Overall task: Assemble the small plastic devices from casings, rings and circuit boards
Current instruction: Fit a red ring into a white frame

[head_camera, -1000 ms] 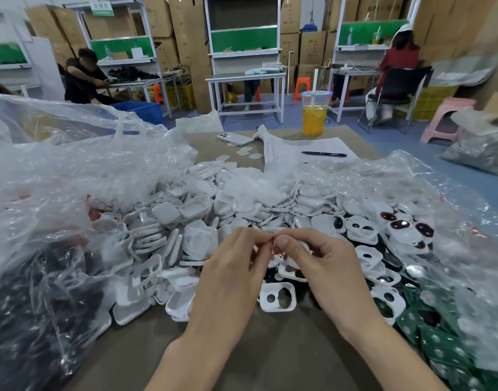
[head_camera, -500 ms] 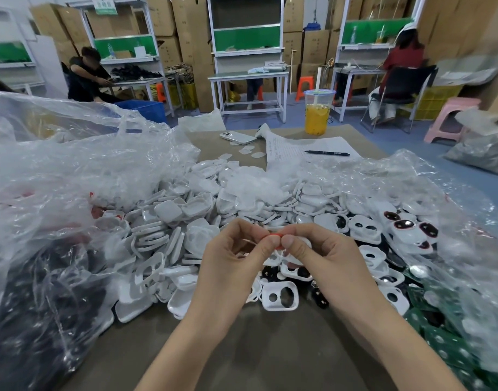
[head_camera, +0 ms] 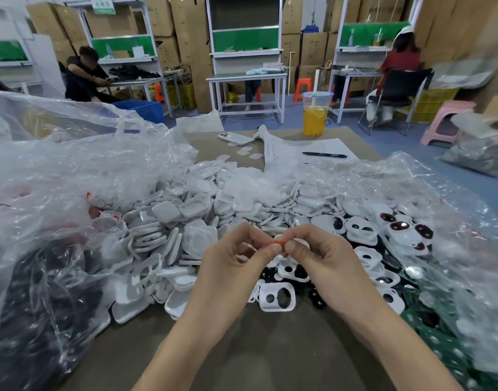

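Observation:
My left hand (head_camera: 231, 266) and my right hand (head_camera: 324, 263) meet fingertip to fingertip above the pile, both pinching a small red ring (head_camera: 279, 243). A white plastic part shows just behind the ring, mostly hidden by my right fingers. Below my hands lies a white casing (head_camera: 276, 297) with two holes. A big heap of white casings (head_camera: 185, 218) covers the table. Finished pieces with dark lenses (head_camera: 400, 227) lie at the right, and green circuit boards (head_camera: 439, 342) sit under plastic at the lower right.
Clear plastic bags (head_camera: 58, 179) rise at the left and right. Further back on the brown table (head_camera: 270, 348) are a white phone (head_camera: 235, 138), a sheet of paper with a black pen (head_camera: 324, 154) and a cup of orange drink (head_camera: 315, 114). Two people sit at benches behind.
My hands have stayed together over the pile. The red ring has come into sight between my fingertips, where one second ago it was hidden.

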Motion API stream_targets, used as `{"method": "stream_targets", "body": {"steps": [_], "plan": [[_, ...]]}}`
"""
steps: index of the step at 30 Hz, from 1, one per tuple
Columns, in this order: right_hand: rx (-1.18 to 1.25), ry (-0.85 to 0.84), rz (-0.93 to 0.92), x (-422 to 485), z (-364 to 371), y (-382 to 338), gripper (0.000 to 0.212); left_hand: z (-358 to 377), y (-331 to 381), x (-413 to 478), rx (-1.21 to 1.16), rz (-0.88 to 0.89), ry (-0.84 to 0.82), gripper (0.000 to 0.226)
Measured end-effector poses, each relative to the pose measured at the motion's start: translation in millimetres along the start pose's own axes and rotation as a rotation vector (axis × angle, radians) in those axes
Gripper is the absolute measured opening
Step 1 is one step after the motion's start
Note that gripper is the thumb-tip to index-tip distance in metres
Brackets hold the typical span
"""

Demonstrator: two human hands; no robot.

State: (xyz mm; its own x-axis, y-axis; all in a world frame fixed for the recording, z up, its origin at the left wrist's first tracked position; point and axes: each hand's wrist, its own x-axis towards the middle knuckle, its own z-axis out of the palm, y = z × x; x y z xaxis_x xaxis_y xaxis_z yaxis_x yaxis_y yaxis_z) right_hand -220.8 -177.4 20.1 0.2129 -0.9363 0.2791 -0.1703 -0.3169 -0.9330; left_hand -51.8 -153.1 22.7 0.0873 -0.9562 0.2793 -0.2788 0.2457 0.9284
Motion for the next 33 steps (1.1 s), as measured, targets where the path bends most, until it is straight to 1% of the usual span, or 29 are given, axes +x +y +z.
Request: {"method": "stream_targets", "body": {"steps": [3,5,7,9,11,13,15,19,23,25,28,33], "plan": [[0.054,-0.002,0.013,0.9,1.7,0.9,0.027,2.6,-1.4,-1.8,0.095,0.091,0.052,0.006],[0.166,0.025,0.049,1.9,4.0,2.2,0.028,5.1,-0.7,-2.0,0.082,0.090,0.103,0.007],[0.357,0.072,0.131,4.5,5.7,3.2,0.027,7.5,-0.7,-1.1,0.001,0.048,0.143,0.010],[0.550,0.091,0.212,6.0,7.9,2.8,0.031,10.1,0.2,-1.1,-0.106,0.008,0.146,0.016],[0.723,0.099,0.267,6.1,12.1,0.1,0.033,12.9,1.3,-0.7,-0.176,-0.013,0.139,0.014],[0.865,0.102,0.313,4.8,16.6,-3.1,0.032,15.5,0.6,0.6,-0.223,-0.034,0.148,0.012],[0.947,0.109,0.334,4.1,19.1,-5.2,0.031,16.5,-0.6,1.6,-0.251,-0.042,0.160,0.013],[0.981,0.088,0.344,3.0,20.7,-6.7,0.019,17.8,0.1,-1.4,-0.230,-0.026,0.207,0.016],[0.971,0.036,0.352,2.3,22.2,-7.9,0.017,19.3,-0.5,-2.1,-0.215,-0.023,0.278,0.008],[0.973,0.043,0.350,3.2,21.7,-7.2,0.016,17.6,0.1,-1.4,-0.227,-0.013,0.275,0.006],[0.997,0.062,0.358,4.1,20.2,-5.1,0.016,16.2,0.2,-1.4,-0.221,-0.015,0.268,0.013],[0.888,0.034,0.315,2.4,20.3,-6.2,0.015,17.9,-0.1,-2.4,-0.143,-0.001,0.255,0.010]]}}
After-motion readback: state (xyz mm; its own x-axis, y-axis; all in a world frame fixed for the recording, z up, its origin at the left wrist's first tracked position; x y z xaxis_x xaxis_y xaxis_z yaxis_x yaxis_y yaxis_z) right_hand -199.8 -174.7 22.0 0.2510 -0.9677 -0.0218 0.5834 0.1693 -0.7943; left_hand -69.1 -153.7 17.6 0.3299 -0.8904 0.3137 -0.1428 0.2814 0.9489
